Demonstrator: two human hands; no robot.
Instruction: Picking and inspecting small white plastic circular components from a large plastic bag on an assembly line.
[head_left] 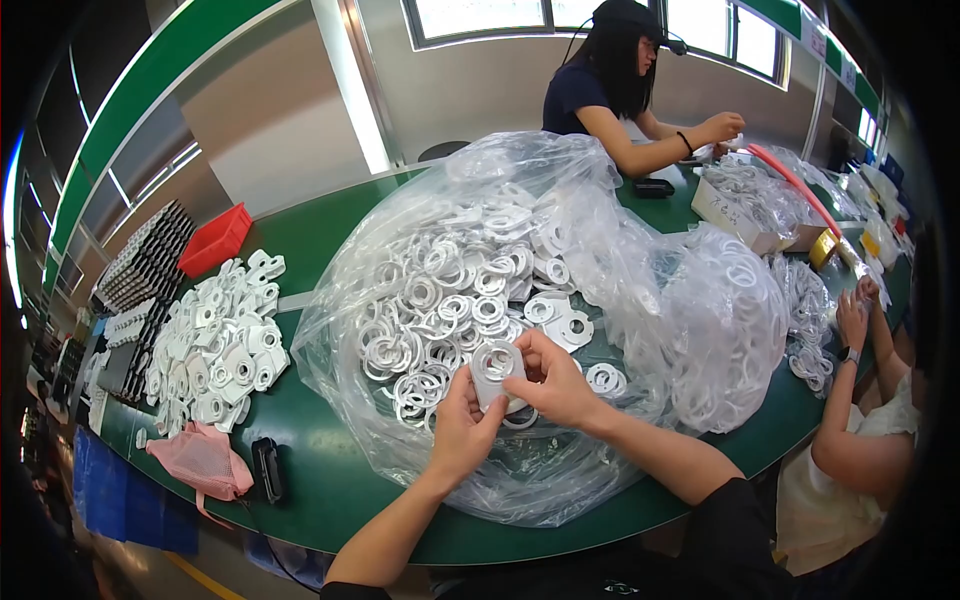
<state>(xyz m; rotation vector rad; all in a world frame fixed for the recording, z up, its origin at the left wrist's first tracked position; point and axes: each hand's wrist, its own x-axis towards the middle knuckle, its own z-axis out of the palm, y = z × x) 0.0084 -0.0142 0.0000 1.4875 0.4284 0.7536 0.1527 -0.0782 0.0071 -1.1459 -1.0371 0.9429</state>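
In front of me I grip a white plate-like part with a round hole (492,362) between both hands. My left hand (464,428) pinches its lower left side, thumb toward the front. My right hand (556,382) closes on its right side, with the thumb at the lower edge. Just beyond my fingers, a heap of white rings (440,290) lies inside a spread clear plastic bag (340,390). Among the rings is a flat white plate with a hole (560,318). A few loose rings (605,379) rest near my right wrist.
On the left lie a pile of white plates (215,345), stacked trays (148,258), a red bin (216,240), a pink pouch (203,460) and a black device (267,470). To the right stands a filled clear bag (725,330). Co-workers sit across (590,100) and at right (870,440).
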